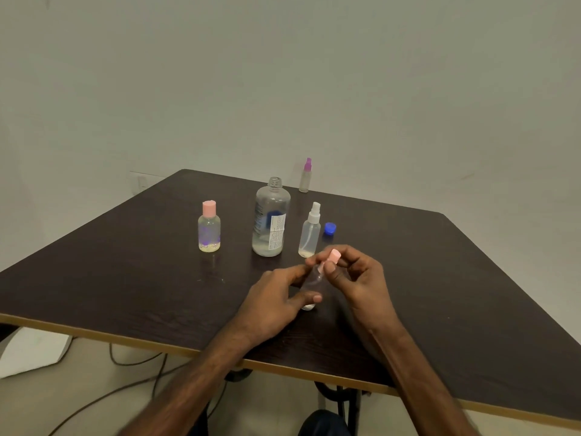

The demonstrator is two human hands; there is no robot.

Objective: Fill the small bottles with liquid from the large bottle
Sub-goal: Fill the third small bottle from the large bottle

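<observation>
A small clear spray bottle (pixel 312 283) with a pink top (pixel 334 256) stands on the dark table (pixel 125 272). My left hand (pixel 276 300) grips its body. My right hand (pixel 355 278) pinches the pink top between thumb and fingers. Behind them the large clear bottle (pixel 271 220) stands uncapped, with a little liquid at its bottom. Its blue cap (pixel 329 229) lies to the right. A white-topped spray bottle (pixel 310 232) stands between them. At the left is a pink-capped round bottle (pixel 209 228). A purple-topped spray bottle (pixel 305 176) stands at the far edge.
The table's near edge (pixel 157 343) runs diagonally below my forearms. Cables (pixel 135 372) and a white sheet (pixel 31 354) lie on the floor under the table. A plain wall stands behind the table.
</observation>
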